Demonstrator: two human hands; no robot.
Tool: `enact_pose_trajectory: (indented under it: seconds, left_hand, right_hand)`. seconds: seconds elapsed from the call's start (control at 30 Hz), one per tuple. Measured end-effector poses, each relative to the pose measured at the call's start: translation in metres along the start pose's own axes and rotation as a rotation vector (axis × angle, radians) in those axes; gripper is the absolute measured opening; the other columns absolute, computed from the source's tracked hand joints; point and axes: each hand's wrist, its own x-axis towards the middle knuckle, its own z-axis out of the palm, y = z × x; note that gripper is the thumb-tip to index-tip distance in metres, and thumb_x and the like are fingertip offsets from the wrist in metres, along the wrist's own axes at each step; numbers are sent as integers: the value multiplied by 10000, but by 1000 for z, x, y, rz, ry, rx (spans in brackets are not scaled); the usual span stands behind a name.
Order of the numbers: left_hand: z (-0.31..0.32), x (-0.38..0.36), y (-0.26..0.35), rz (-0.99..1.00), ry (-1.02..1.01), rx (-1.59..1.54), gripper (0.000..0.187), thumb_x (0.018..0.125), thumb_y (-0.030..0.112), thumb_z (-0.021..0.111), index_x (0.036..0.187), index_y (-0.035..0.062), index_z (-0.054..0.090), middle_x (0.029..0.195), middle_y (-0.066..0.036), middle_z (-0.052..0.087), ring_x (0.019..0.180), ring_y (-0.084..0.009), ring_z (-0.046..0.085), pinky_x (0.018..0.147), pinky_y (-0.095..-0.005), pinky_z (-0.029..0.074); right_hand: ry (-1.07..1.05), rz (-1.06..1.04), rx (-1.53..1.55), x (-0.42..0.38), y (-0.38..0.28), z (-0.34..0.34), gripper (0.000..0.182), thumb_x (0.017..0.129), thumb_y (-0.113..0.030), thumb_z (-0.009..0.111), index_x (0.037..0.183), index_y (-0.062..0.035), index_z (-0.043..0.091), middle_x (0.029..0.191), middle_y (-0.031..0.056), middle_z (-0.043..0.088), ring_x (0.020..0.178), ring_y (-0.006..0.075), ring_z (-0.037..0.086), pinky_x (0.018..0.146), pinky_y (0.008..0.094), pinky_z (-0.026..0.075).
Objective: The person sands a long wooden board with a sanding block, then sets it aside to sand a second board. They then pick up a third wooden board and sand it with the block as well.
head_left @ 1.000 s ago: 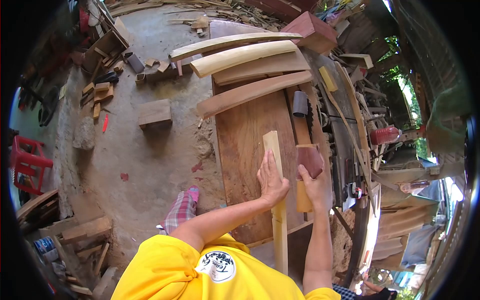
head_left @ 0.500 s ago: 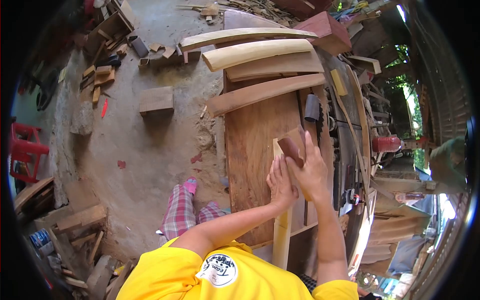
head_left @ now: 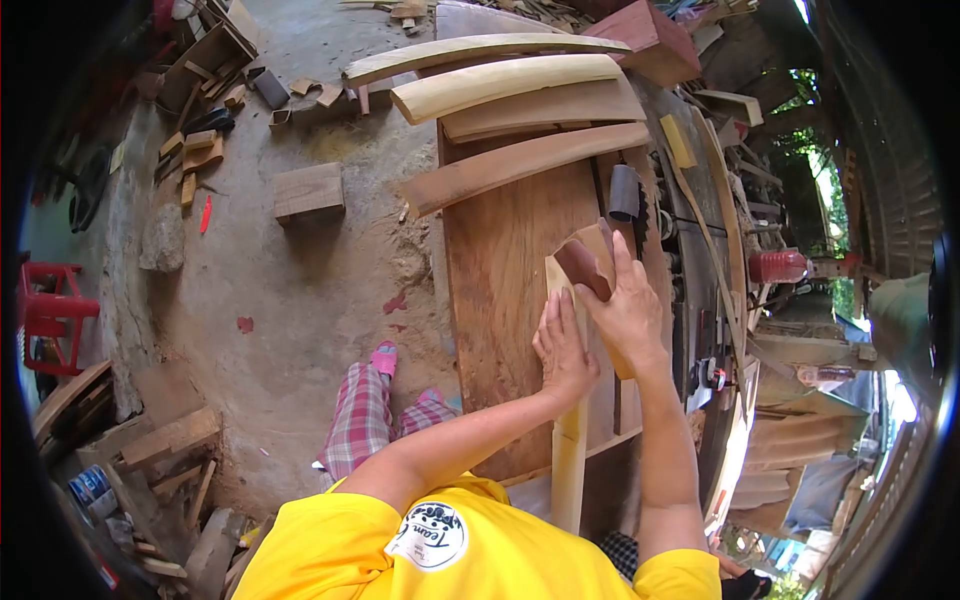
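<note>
My left hand (head_left: 565, 350) is closed around a long pale strip of wood (head_left: 568, 460), near its far end. That strip runs from beneath my fingers back toward my yellow shirt. My right hand (head_left: 627, 318) grips a folded brown sheet of sandpaper (head_left: 582, 268), thumb on the near side and fingers stretched along its right edge. The sheet stands at the strip's far end, just beyond my left fingertips. Under both hands lies a brown wooden bench top (head_left: 510, 300).
Several curved wooden pieces (head_left: 520, 165) lie across the bench's far end, near a dark cylinder (head_left: 624, 192) and a reddish block (head_left: 655, 45). On the floor sit a wooden block (head_left: 308, 192) and, at left, scrap wood (head_left: 175, 440) and a red stool (head_left: 55, 310).
My right hand and the sandpaper have moved slightly forward, away from me, along the strip. My left hand keeps its hold. The whole view has shifted a little.
</note>
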Motion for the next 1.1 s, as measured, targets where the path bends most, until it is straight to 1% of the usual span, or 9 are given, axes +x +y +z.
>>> enact_pose_trajectory:
  seconds: [0.1,0.17,0.27,0.43,0.53,0.63,0.7,0.9,1.1]
  left_hand:
    - [2,-1,-1,7,-2,28,1070,664,2,610,1572,19,44,1586,-206,140,1442,-419,190,1150,-520,173]
    - [4,-2,-1,-21,6,48,1075,661,12,617,1573,19,47,1584,-209,145,1439,-418,194,1150,-515,179]
    - [4,-2,-5,2,20,38,1073,666,33,628,1576,31,60,1578,-205,159,1436,-411,207,1154,-509,182]
    - [4,-1,-4,20,75,18,1048,690,72,647,1584,72,101,1566,-196,209,1432,-385,236,1165,-501,193]
    - [9,-2,-4,-7,132,49,962,700,98,636,1565,81,215,1534,-189,290,1392,-377,304,1153,-495,242]
    - [13,-9,2,-45,181,54,911,710,98,634,1540,72,260,1501,-188,327,1365,-374,333,1142,-491,264]
    - [11,-24,4,-55,189,38,858,731,99,633,1517,69,289,1478,-189,339,1351,-376,338,1132,-497,277]
    - [-3,-123,7,-88,39,145,862,768,150,674,1519,49,264,1416,-182,333,1281,-381,360,1100,-499,297]
    - [-25,-155,15,-96,-60,36,690,847,113,618,1453,-45,327,1211,-187,474,1029,-328,560,935,-439,473]
  right_hand:
    - [27,71,36,41,-8,3,938,765,-419,787,1537,-174,315,1209,227,610,1111,416,617,914,489,507]
    - [-154,58,37,62,-15,-11,908,767,-430,784,1520,-164,353,1230,230,621,1145,405,610,946,480,498]
    - [-47,51,57,48,-6,2,881,775,-423,782,1507,-141,381,1258,231,624,1166,393,607,975,456,491]
    - [38,-107,388,-44,69,24,931,739,-418,820,1504,-119,382,1322,239,589,1180,372,611,991,428,487]
    - [-33,1,476,-111,115,33,940,734,-373,842,1496,-72,381,1320,255,587,1200,365,601,995,427,482]
    - [137,235,591,-174,154,76,925,746,-334,837,1489,-34,374,1343,259,568,1232,372,576,1008,439,472]
    - [327,303,326,-207,155,94,910,761,-336,822,1485,-21,371,1369,271,540,1259,385,546,1029,446,454]
    - [246,405,263,-242,141,114,963,776,-368,803,1549,-130,281,1271,248,573,1154,457,557,990,529,438]
    - [313,384,105,-247,132,114,950,808,-416,760,1558,-121,256,1227,249,582,1133,451,573,968,538,444]
